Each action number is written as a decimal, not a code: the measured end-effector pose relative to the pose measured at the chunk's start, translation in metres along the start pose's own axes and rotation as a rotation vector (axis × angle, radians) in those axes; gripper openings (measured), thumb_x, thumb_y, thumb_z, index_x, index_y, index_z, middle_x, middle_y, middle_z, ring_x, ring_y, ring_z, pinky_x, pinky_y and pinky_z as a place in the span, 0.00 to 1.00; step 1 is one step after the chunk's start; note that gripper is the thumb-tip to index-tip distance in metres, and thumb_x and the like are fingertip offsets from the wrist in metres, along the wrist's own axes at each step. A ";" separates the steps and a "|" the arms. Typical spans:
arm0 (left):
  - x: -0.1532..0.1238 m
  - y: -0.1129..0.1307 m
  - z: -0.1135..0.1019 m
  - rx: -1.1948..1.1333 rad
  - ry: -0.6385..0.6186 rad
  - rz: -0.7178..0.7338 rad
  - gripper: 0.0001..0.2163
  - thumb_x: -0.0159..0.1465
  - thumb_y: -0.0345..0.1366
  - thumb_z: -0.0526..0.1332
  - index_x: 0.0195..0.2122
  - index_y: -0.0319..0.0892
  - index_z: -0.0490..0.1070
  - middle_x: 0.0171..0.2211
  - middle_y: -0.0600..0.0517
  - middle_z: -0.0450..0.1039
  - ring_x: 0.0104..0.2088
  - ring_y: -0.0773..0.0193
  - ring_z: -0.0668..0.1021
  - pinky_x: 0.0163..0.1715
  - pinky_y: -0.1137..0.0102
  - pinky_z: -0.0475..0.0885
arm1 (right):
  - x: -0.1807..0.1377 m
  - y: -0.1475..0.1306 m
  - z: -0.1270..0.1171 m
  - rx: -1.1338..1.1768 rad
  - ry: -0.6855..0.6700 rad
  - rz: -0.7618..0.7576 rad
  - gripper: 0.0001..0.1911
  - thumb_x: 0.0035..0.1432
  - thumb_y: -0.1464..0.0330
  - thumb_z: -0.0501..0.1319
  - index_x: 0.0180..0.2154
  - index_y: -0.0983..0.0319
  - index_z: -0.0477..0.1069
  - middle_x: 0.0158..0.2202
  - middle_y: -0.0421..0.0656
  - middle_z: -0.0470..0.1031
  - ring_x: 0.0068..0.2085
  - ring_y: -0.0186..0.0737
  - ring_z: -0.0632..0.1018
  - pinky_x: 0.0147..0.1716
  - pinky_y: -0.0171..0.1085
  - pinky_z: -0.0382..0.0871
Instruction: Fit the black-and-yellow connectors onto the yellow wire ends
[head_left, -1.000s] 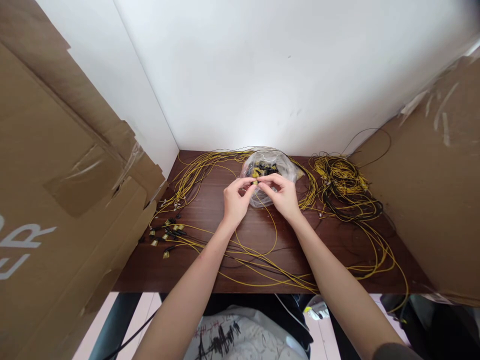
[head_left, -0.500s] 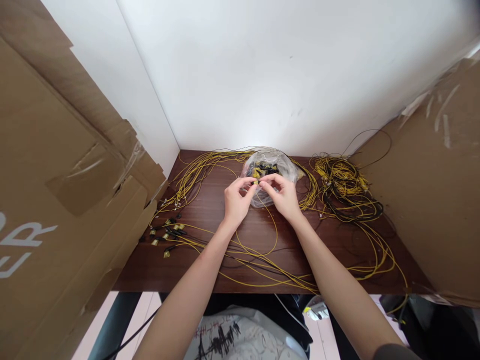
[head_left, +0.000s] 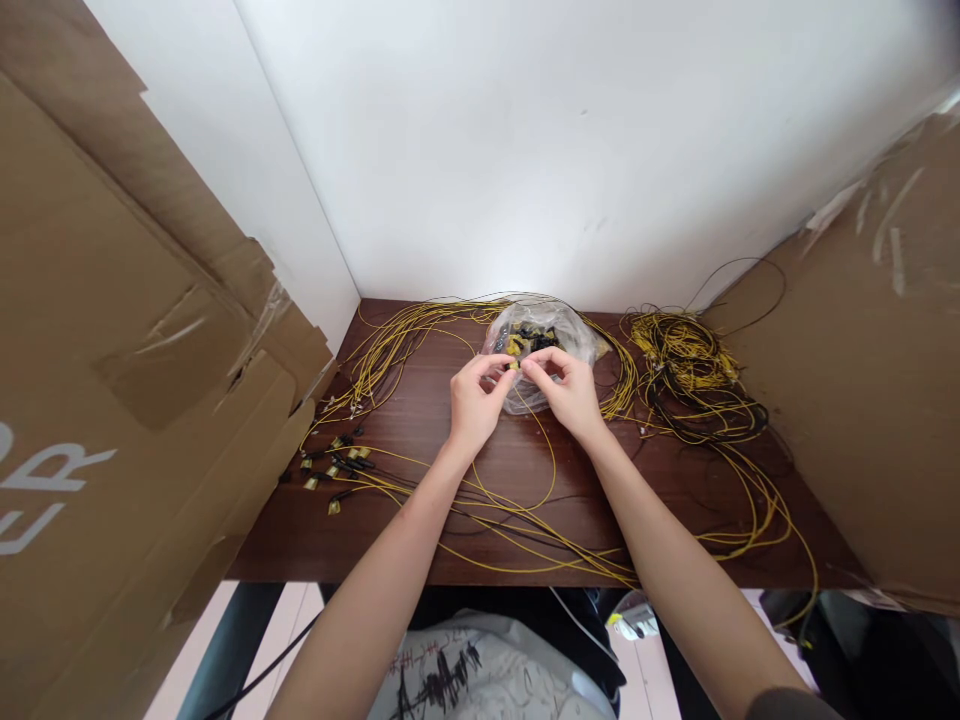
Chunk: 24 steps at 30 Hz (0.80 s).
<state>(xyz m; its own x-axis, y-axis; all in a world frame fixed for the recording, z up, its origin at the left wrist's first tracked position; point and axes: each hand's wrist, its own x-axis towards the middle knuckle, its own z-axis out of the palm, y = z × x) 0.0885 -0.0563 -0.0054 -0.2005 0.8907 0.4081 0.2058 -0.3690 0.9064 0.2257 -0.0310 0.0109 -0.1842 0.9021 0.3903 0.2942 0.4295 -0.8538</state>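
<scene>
Over the front of a clear plastic bag (head_left: 577, 335), my left hand (head_left: 476, 400) and my right hand (head_left: 564, 393) meet fingertip to fingertip. Both pinch a small yellow-and-black connector (head_left: 513, 366), mostly covered by the fingers. A thin yellow cable (head_left: 553, 465) curves on the table just below the hands. Inside the bag lie several loose yellow and black connector parts (head_left: 534, 338). Which part each hand grips cannot be made out exactly.
Finished-looking cable ends with yellow caps (head_left: 334, 470) lie at the left of the brown table (head_left: 405, 400). Yellow cables (head_left: 390, 345) run along the back; a tangled cable bundle (head_left: 679, 350) sits right. Cardboard panels (head_left: 847, 400) and a white wall (head_left: 525, 150) enclose the table.
Both hands stay almost in place around the connector. The right fingertips have shifted very slightly to the right.
</scene>
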 end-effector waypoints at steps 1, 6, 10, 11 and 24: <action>0.000 0.000 0.000 -0.002 0.001 0.001 0.07 0.57 0.34 0.62 0.36 0.41 0.75 0.35 0.48 0.75 0.30 0.67 0.75 0.27 0.75 0.69 | 0.000 0.000 0.000 0.000 -0.001 0.001 0.10 0.56 0.62 0.60 0.30 0.62 0.72 0.29 0.41 0.74 0.30 0.36 0.73 0.33 0.35 0.66; 0.000 -0.002 0.000 -0.011 0.004 -0.002 0.07 0.57 0.34 0.62 0.36 0.41 0.75 0.35 0.48 0.75 0.30 0.68 0.75 0.26 0.76 0.68 | 0.001 0.000 0.000 0.003 -0.012 -0.008 0.11 0.56 0.61 0.60 0.30 0.62 0.72 0.28 0.41 0.74 0.30 0.36 0.72 0.32 0.35 0.66; 0.000 -0.001 0.000 -0.008 -0.001 0.002 0.06 0.57 0.34 0.62 0.35 0.41 0.75 0.33 0.49 0.75 0.29 0.68 0.75 0.26 0.75 0.68 | 0.001 -0.001 -0.001 0.002 -0.011 -0.011 0.10 0.56 0.62 0.60 0.30 0.62 0.73 0.28 0.41 0.74 0.30 0.36 0.72 0.32 0.35 0.66; 0.000 -0.001 -0.001 -0.007 -0.003 0.005 0.06 0.56 0.33 0.62 0.35 0.41 0.75 0.33 0.49 0.75 0.28 0.68 0.75 0.26 0.75 0.68 | 0.001 0.000 -0.001 0.005 -0.010 -0.013 0.10 0.56 0.62 0.60 0.30 0.62 0.73 0.28 0.41 0.74 0.29 0.36 0.72 0.32 0.35 0.66; 0.000 0.002 -0.001 -0.009 -0.008 0.022 0.06 0.56 0.32 0.62 0.35 0.40 0.75 0.33 0.50 0.74 0.28 0.69 0.74 0.27 0.75 0.68 | 0.000 0.001 0.002 0.071 -0.034 0.014 0.10 0.55 0.62 0.60 0.31 0.63 0.73 0.26 0.40 0.73 0.28 0.35 0.72 0.31 0.35 0.66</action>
<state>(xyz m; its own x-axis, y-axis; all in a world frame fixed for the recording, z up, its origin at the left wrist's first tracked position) 0.0878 -0.0574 -0.0040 -0.1881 0.8846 0.4268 0.2013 -0.3906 0.8983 0.2246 -0.0310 0.0095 -0.2129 0.9053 0.3676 0.2295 0.4120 -0.8818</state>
